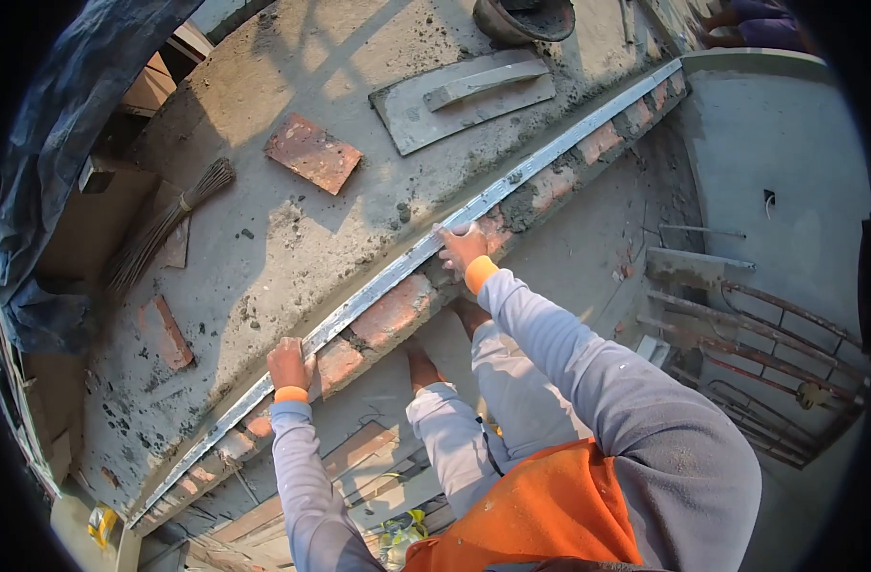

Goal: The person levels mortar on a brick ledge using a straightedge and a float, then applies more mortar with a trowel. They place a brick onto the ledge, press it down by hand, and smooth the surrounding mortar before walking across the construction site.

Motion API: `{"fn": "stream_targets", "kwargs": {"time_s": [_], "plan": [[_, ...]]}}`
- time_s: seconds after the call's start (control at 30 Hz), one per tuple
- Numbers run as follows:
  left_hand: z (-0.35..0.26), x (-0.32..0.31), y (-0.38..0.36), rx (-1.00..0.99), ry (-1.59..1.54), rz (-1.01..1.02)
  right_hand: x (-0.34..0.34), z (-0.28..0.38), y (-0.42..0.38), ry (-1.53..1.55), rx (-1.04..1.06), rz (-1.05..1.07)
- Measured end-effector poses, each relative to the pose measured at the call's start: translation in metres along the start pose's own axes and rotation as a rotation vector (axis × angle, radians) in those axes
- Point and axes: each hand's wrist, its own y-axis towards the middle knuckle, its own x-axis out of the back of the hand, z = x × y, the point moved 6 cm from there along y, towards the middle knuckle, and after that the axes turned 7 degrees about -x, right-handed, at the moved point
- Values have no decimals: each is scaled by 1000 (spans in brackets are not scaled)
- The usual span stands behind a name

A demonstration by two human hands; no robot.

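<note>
A long metal straightedge (388, 276) lies diagonally along the edge of a concrete slab, beside a row of bricks and mortar (392, 310). My left hand (289, 364) is closed on its lower left part, fingers partly hidden. Further up the bar, my right hand (462, 246) grips it near the middle, with thumb and fingers at its edge. Both hands wear orange cuffs under grey sleeves. Wet mortar (519, 207) shows between the bricks to the right of my right hand.
On the slab (264, 243) lie a loose brick (313, 153), a wooden float (462, 97), a twig broom (173, 224) and a broken brick (166, 332). A mortar pan (523, 21) stands at the top. Rusty metal grilles (778, 348) are at right. Part of another person (755, 27) shows top right.
</note>
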Motion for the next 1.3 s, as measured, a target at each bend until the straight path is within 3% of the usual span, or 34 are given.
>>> {"fn": "stream_targets", "kwargs": {"time_s": [0.13,0.33,0.53,0.63,0.77,0.87,0.97,1.03,1.1,1.2,1.3], "plan": [[-1,-2,2,-38,130,30,1,4,-3,-78,-109,-128],[-3,3,10,-30,103,78,-1,-13,10,-28,-61,-310],[4,-3,16,-38,40,123,-2,-8,-8,226,-203,-238],[6,-4,20,-41,9,157,-2,-11,4,108,-234,-124],[3,0,20,-70,-8,189,6,0,-2,88,-246,-227],[-3,3,17,-42,0,226,3,-9,9,148,-281,-113],[-7,11,13,-10,-26,230,1,-29,27,193,-150,-213],[-5,11,12,5,-34,230,-1,-45,51,364,83,-270],[-1,10,7,21,-42,236,3,-48,52,362,51,-197],[2,19,-10,-4,-94,145,5,-41,39,438,42,-96],[13,32,-52,99,-145,-134,21,-32,22,379,71,-214]]}}
